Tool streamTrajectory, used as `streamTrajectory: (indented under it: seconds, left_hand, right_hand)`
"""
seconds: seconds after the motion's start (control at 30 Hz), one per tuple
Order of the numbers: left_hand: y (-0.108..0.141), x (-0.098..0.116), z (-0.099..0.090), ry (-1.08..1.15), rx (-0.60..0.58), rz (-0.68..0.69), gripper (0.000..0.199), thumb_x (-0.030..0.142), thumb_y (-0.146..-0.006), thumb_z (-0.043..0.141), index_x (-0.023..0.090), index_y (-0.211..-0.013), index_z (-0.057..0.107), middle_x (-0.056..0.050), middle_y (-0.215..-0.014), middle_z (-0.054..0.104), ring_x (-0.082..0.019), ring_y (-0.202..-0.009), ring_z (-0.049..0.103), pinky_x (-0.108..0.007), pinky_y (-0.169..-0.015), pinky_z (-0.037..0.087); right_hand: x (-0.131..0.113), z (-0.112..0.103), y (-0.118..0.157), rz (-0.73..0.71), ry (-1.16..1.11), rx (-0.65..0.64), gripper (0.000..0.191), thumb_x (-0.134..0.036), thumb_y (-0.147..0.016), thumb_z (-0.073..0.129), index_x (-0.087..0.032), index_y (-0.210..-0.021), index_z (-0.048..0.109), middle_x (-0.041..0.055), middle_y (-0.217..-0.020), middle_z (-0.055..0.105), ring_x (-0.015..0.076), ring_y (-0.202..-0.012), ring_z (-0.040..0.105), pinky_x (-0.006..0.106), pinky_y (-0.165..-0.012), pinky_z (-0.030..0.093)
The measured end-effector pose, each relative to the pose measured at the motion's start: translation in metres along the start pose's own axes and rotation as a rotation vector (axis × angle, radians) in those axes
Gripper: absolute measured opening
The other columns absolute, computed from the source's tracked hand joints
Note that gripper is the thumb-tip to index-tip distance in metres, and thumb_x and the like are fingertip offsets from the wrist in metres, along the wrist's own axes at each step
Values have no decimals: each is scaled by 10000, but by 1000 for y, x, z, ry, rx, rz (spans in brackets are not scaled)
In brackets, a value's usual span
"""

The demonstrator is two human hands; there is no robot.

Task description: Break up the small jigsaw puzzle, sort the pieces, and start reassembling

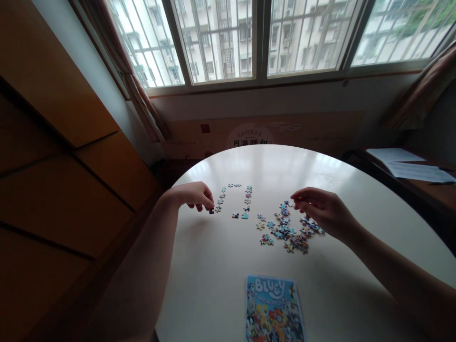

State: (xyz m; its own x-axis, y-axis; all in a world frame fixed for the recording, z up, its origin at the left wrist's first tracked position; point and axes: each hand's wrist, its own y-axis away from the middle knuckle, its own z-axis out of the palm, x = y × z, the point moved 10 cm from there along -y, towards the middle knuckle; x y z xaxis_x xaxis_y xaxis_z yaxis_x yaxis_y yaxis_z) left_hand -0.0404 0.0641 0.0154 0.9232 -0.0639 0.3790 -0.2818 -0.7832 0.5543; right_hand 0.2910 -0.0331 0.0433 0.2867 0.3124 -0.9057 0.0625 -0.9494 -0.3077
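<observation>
My left hand (199,195) is closed on a dark puzzle piece (212,211) at the left end of a loose outline of puzzle pieces (248,195) on the white table. Over the upper right of a scattered pile of puzzle pieces (285,231) hovers my right hand (317,204), its fingers bent and drawn together; whether a piece is between them cannot be made out. A few pieces (235,215) lie at the outline's lower edge, between the two hands.
A blue Bluey picture sheet or box (274,308) lies near the front of the round white table (206,275). Paper sheets (416,168) rest on a brown surface at the right. Behind the table are a printed carton and barred windows.
</observation>
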Motion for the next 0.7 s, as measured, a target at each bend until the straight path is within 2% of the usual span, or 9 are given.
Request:
streamTrajectory:
  seconds: [0.17, 0.27, 0.5, 0.7]
  left_hand:
    - [6, -5, 10, -54, -67, -134, 238, 338, -601, 711, 191, -788, 711, -75, -942, 773, -202, -796, 685, -228, -539, 392]
    - [7, -4, 15, -82, -97, -153, 244, 341, -609, 704, 189, -800, 705, -72, -925, 767, -200, -785, 672, -238, -568, 411]
    - [2, 20, 21, -199, -100, 55, 265, 360, -653, 692, 205, -861, 749, -44, -766, 715, -189, -708, 610, -255, -563, 410]
    - [2, 46, 27, -216, -78, 175, 234, 333, -678, 682, 208, -853, 774, -35, -778, 720, -182, -701, 611, -262, -607, 429]
  right_hand:
    - [-2, 1, 0, -26, 18, -10, 224, -348, -795, 683, -161, -910, 729, 85, -782, 726, 183, -705, 691, 264, -567, 554]
    - [-3, 1, 0, -38, 29, -9, 226, -350, -795, 682, -163, -913, 733, 81, -773, 721, 180, -694, 686, 268, -574, 561]
    - [-2, 4, 1, -29, 44, -39, 234, -358, -806, 666, -168, -924, 735, 81, -795, 721, 184, -705, 686, 269, -565, 560]
    - [2, 7, 2, -20, 91, -76, 227, -345, -820, 649, -179, -950, 732, 75, -806, 717, 178, -698, 679, 245, -523, 523]
